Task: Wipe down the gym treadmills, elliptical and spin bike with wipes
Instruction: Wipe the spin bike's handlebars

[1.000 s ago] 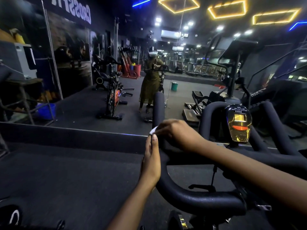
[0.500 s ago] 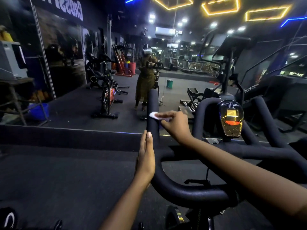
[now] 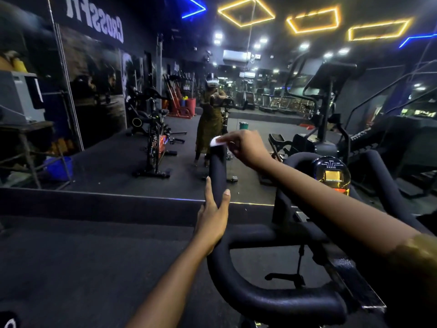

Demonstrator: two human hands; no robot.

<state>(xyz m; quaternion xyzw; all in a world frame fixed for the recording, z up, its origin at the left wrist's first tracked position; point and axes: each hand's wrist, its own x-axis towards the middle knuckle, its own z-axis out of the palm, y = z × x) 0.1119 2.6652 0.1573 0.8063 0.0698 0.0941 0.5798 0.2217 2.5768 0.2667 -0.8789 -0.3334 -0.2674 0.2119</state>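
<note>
Left grip clasping upright handlebar horn, right grip pinching wipe at tip

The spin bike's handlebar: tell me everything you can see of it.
The handlebar is black, matte and padded, foam by its look. It curves from a low loop up into an upright left horn; more padded loops rise to the right beside a gold console. The left hand grips the horn's lower part; the right hand holds a small white wipe on its tip.
</note>
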